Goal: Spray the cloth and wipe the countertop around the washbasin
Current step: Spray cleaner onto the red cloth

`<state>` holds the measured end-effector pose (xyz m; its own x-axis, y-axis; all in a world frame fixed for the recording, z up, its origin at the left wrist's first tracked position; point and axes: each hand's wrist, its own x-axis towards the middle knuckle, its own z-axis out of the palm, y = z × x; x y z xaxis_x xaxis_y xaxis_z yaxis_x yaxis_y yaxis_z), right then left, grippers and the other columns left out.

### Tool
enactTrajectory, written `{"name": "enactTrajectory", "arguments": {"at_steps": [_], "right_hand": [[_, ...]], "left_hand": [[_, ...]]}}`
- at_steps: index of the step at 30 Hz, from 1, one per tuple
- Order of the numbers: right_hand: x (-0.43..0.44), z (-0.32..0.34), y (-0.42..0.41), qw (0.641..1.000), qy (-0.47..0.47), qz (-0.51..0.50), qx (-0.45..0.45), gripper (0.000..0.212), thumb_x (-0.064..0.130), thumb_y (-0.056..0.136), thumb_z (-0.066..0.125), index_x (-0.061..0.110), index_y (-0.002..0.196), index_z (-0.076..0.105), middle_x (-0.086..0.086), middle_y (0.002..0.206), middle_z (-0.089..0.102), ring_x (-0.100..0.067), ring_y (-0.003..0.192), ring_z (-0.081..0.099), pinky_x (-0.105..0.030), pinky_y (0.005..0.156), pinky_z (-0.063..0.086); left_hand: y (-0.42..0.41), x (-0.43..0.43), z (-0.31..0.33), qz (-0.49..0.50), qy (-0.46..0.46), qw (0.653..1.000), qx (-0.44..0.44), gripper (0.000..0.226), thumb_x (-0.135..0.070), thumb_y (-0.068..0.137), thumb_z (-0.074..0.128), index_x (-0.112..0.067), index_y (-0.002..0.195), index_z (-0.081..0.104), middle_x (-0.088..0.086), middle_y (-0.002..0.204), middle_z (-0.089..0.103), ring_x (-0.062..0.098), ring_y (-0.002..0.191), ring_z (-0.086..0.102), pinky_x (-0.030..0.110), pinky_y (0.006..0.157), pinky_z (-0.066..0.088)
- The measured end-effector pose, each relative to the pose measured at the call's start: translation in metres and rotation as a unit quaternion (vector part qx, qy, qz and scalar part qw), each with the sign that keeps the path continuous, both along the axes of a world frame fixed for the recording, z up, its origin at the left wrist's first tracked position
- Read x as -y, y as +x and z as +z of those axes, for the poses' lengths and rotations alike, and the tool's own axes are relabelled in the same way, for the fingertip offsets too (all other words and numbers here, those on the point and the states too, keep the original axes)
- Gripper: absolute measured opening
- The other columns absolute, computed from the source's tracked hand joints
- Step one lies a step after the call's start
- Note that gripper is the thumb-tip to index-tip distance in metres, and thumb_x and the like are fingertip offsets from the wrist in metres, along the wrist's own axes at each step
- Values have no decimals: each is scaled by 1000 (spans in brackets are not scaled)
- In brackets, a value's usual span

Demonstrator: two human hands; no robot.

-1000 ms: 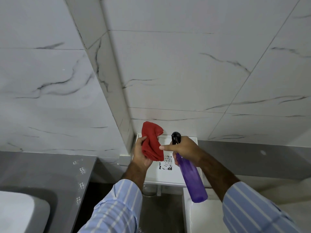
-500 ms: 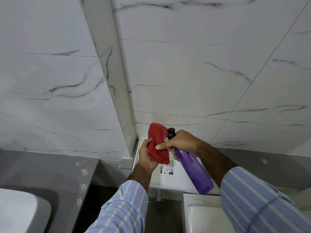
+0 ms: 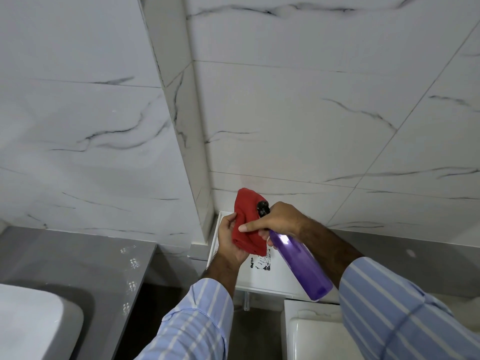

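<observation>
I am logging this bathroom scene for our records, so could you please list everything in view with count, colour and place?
cloth: one, red, bunched in the left hand, centre of view
spray bottle: one, purple with a black nozzle, in the right hand, nozzle against the cloth
countertop: one, grey, lower left, with water drops near its right edge
washbasin: one, white, bottom left corner, set on the countertop
wall tiles: many, white marble with dark veins, filling the upper view
white panel: one, with a black printed mark, below the hands
white fixture: one, bottom centre-right, partly hidden
sleeves: two, blue with white stripes, bottom
left hand: one, grip on the cloth
right hand: one, grip on the bottle neck
</observation>
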<state>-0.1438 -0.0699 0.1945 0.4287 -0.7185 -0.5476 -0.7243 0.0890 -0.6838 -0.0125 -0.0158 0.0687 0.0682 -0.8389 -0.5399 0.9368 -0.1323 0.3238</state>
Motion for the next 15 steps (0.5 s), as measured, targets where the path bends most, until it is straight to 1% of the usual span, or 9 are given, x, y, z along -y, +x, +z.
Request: {"name": "enactTrajectory", "arguments": {"at_steps": [2,4,5,7,8,9,11,13,15], "right_hand": [[-1,0,2,1000,4,-2,10,65,57,51,99,5,85,80,-9,77,82,-19,60,76,-31,67,65],[-3,1,5,1000,-7,5,6,67,61,52,97,3,82,81,-8,75,82,-17,61,76,-30,70,65],[-4,1,5,1000,-22,9,-2,69,64,53,94,2,79,81,-8,72,81,-15,60,75,-29,74,64],[-3,3,6,999,-50,11,-17,72,69,55,90,0,75,80,-7,67,80,-11,58,73,-28,82,61],[-2,3,6,998,-52,11,-17,73,69,55,90,0,74,80,-8,67,80,-11,58,73,-29,83,60],[-1,4,6,999,-47,10,-12,72,68,55,91,0,75,80,-8,69,80,-12,59,73,-30,83,62],[2,7,5,1000,-27,9,7,66,62,55,95,4,83,81,-8,74,82,-17,60,76,-31,73,64],[2,9,7,1000,-18,12,7,61,59,56,96,8,87,81,-6,77,82,-18,60,76,-29,64,62],[0,10,9,1000,-23,13,-8,58,58,58,96,9,84,80,-5,76,82,-15,57,75,-26,61,61]], "left_hand": [[-2,0,2,3,-8,1000,7,76,-33,87,58,1,154,45,26,137,58,43,117,61,52,109,46],[-3,0,4,10,-7,1000,17,75,-32,83,61,1,150,50,25,119,67,41,103,67,50,98,54],[-3,0,5,11,-6,1000,22,73,-31,82,62,-1,148,53,25,118,68,42,104,68,50,99,53],[-3,0,6,6,-1,1000,26,76,-31,81,64,0,149,53,26,130,65,43,115,65,53,109,47],[-3,0,7,4,1,1000,30,78,-31,81,64,0,151,51,26,130,65,43,115,65,53,109,48],[-3,-1,9,5,3,999,36,81,-32,80,65,0,153,48,26,123,67,43,109,67,52,103,52],[-2,-1,10,4,-10,999,31,86,-33,80,65,0,156,42,25,107,69,41,94,68,48,90,56],[-1,0,8,5,-22,1000,17,90,-33,78,66,0,157,39,24,101,69,40,89,68,47,85,56],[0,1,8,3,-25,1000,10,93,-33,76,69,0,157,39,25,98,70,41,90,67,49,88,55]]}}
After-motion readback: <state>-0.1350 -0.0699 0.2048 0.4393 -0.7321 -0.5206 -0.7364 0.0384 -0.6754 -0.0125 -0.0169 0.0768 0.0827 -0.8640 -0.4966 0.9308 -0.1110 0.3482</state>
